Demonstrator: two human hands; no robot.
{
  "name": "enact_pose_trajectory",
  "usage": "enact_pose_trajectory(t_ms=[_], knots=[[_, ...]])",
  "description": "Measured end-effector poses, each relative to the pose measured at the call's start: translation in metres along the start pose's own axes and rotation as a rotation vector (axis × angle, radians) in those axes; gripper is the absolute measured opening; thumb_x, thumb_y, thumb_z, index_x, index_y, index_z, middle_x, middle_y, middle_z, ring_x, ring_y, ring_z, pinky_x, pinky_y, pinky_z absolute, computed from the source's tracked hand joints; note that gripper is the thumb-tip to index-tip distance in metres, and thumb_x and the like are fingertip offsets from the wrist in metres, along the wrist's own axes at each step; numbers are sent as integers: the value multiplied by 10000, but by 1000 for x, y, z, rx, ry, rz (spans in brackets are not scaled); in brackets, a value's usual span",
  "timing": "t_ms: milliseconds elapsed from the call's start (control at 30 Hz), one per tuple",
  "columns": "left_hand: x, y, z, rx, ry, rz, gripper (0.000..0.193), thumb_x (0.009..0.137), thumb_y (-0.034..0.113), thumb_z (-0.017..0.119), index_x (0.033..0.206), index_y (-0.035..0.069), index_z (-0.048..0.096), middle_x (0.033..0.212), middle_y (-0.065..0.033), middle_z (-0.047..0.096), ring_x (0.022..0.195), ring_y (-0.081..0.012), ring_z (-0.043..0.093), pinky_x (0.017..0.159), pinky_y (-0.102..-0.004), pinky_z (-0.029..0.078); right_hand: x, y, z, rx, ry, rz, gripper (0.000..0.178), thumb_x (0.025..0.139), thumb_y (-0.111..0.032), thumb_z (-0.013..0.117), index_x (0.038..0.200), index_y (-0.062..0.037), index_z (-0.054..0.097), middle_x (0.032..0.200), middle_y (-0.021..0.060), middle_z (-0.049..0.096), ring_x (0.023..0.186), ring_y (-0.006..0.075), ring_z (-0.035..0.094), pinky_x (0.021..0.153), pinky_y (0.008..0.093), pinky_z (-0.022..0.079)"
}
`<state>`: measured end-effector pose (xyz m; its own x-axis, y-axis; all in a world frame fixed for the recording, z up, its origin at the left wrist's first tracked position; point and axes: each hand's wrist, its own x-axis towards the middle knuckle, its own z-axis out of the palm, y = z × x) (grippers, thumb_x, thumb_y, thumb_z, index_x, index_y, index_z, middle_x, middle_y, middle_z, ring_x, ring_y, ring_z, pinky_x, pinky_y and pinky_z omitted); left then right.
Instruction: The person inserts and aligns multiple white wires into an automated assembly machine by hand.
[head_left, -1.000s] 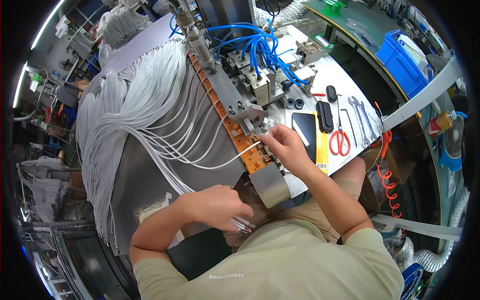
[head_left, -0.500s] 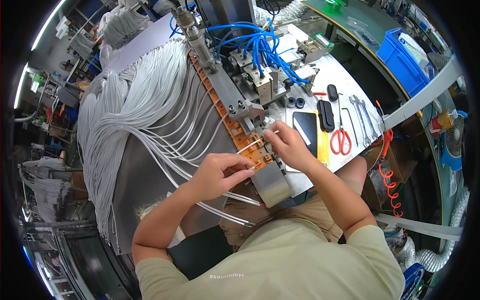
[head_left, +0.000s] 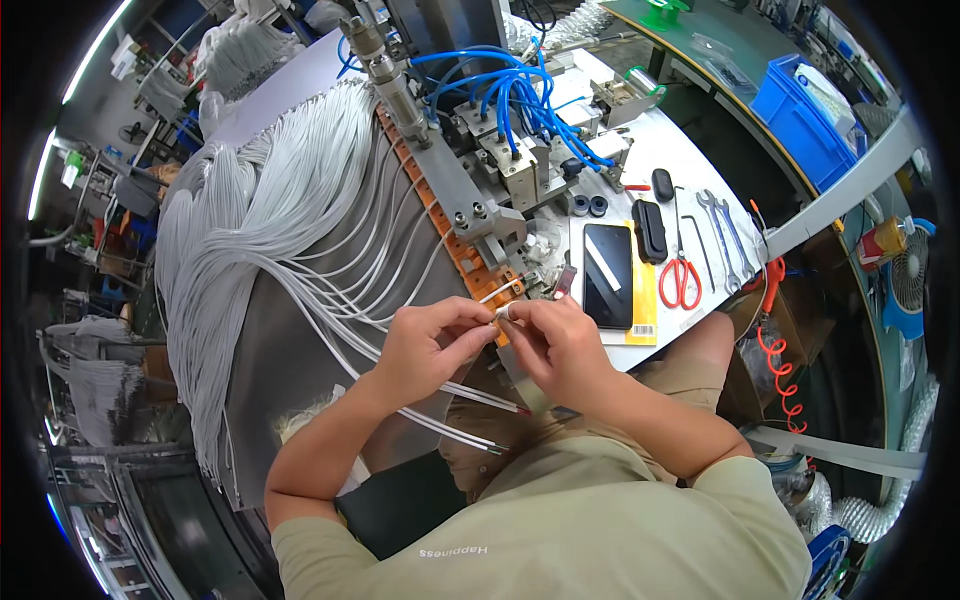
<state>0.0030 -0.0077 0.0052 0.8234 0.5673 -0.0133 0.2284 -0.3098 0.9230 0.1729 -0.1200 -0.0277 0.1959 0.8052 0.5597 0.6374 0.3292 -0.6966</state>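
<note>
My left hand [head_left: 422,348] is closed, thumb and fingers pinching a small white piece [head_left: 502,312] that looks like a cable end. From the other side my right hand [head_left: 562,345] pinches the same piece, fingertips almost meeting those of the left. Both hands are over the near end of an orange fixture rail [head_left: 466,262]. One white cable [head_left: 498,291] lies across the rail just beyond the fingers. Below my left wrist, loose white cables [head_left: 470,437] end in stripped, coloured wires. My fingers hide much of the held piece.
A large bundle of white cables [head_left: 225,270] spreads over the table on the left. A metal press machine [head_left: 425,150] with blue air tubes [head_left: 510,75] stands ahead. To the right lie a phone [head_left: 608,275], red-handled scissors [head_left: 680,283], wrenches [head_left: 728,235] and a black case [head_left: 650,231].
My right hand has come down and toward me from beside the rail, joining the left at the white piece. The left hand has shifted slightly away from me.
</note>
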Motion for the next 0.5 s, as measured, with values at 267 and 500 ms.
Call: enact_pose_trajectory(t_ms=[267,500], knots=[[-1,3,-3,-35,-37,-53,144,935,26,629,1061,-40,650,839,-58,718,724,-85,670,677,-226,539,-1,-4,3,165,-58,202,100,904,-60,676,979,-22,622,615,18,632,479,114,527,585,278,393],[-3,7,-5,108,-86,84,173,941,47,624,1093,-33,642,818,-45,705,715,-73,654,646,-222,528,10,5,-10,246,-216,217,139,889,-57,666,989,-15,579,701,50,611,590,175,536,646,316,400]])
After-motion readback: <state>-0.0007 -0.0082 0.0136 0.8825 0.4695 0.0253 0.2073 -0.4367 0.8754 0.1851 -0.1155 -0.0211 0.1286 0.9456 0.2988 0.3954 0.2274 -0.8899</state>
